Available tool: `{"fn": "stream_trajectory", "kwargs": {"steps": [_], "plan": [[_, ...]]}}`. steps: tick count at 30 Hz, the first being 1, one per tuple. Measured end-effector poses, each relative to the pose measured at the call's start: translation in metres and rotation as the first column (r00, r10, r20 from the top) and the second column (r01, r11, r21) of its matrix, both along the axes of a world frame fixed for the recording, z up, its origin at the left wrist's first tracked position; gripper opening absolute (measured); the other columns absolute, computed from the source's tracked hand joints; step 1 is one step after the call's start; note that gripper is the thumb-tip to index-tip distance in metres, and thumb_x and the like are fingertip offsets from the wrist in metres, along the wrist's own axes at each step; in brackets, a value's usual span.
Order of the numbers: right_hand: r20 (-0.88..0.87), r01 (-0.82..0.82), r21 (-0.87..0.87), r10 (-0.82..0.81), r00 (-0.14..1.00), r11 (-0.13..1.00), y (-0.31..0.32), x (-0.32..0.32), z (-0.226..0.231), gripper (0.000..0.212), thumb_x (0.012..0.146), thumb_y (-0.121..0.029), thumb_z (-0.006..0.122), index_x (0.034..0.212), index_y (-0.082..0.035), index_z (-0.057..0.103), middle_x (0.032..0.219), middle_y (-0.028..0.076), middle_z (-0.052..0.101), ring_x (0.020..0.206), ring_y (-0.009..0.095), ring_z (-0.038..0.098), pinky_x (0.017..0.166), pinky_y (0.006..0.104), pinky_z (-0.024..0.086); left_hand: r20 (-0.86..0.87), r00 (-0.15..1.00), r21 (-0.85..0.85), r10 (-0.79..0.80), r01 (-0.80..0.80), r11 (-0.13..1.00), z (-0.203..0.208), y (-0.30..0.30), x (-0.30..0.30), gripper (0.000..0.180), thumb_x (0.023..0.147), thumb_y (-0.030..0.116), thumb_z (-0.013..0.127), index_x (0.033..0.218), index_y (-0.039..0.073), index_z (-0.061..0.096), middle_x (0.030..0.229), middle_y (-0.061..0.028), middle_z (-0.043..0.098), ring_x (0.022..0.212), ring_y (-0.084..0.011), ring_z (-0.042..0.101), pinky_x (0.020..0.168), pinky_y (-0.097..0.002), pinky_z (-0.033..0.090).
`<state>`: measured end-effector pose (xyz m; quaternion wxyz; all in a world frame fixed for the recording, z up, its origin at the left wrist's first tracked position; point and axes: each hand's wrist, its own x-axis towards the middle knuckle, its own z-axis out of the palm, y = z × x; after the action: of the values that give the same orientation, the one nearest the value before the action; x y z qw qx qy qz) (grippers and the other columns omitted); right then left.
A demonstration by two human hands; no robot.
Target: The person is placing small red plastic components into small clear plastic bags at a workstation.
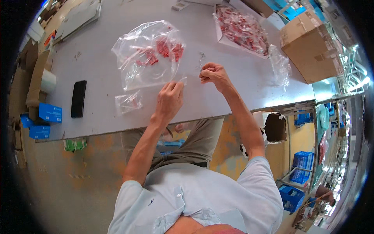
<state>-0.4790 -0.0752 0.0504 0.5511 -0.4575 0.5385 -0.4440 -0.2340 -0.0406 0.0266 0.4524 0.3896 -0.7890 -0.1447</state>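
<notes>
My left hand [170,99] is closed at the near edge of the table, its fingertips pinching a small clear plastic bag [184,80]. To its right my right hand [216,76] is also closed, thumb against fingers; what it pinches is too small to make out. A few tiny thin pieces [202,55] lie just beyond the right hand. Behind my left hand a large clear plastic bag [134,76] lies flat, with small red pieces [163,47] in clusters at it. Close to my left wrist rests a small clear bag [128,102] with a little red in it.
At the far right, a shallow white box [228,40] holds many red packets [243,25]. A crumpled clear bag [280,68] and a cardboard box [311,45] stand beside it. On the left lie a black phone [78,98], blue small boxes [50,113] and an open carton [37,80].
</notes>
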Motion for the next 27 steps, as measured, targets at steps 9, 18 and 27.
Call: {"fn": "stream_trajectory", "kwargs": {"steps": [9,18,27], "plan": [[0.151,-0.065,0.081,0.052,0.987,0.995,0.036,0.042,0.002,0.017,0.089,-0.008,0.074,0.102,0.003,0.071,0.088,0.011,0.073,0.077,0.015,0.071,0.068,0.0295,0.064,0.078,0.996,-0.032,0.031,-0.029,0.999,-0.017,-0.001,-0.002,0.01,0.088,0.0,0.069,0.096,0.002,0.065,0.087,-0.0131,0.066,0.085,-0.0333,0.068,0.072,-0.0436,0.057],[-0.023,-0.039,0.019,0.04,0.999,0.999,0.037,0.056,0.006,0.018,0.087,-0.005,0.073,0.101,0.004,0.069,0.09,0.011,0.072,0.08,0.015,0.071,0.068,0.0301,0.064,0.138,0.99,-0.063,-0.001,0.01,0.998,-0.016,-0.001,0.0,0.013,0.087,0.001,0.068,0.1,0.002,0.066,0.089,-0.0137,0.066,0.085,-0.0326,0.068,0.073,-0.0434,0.057],[-0.121,-0.09,0.081,0.1,0.988,0.993,0.029,0.05,0.011,0.031,0.086,-0.005,0.074,0.109,0.006,0.056,0.085,0.017,0.071,0.073,0.02,0.071,0.064,0.0327,0.064,0.169,0.985,-0.109,-0.047,0.066,0.992,-0.019,0.001,0.0,0.018,0.085,0.0,0.068,0.103,0.0,0.066,0.092,-0.0137,0.066,0.087,-0.0322,0.068,0.078,-0.044,0.057]]}}
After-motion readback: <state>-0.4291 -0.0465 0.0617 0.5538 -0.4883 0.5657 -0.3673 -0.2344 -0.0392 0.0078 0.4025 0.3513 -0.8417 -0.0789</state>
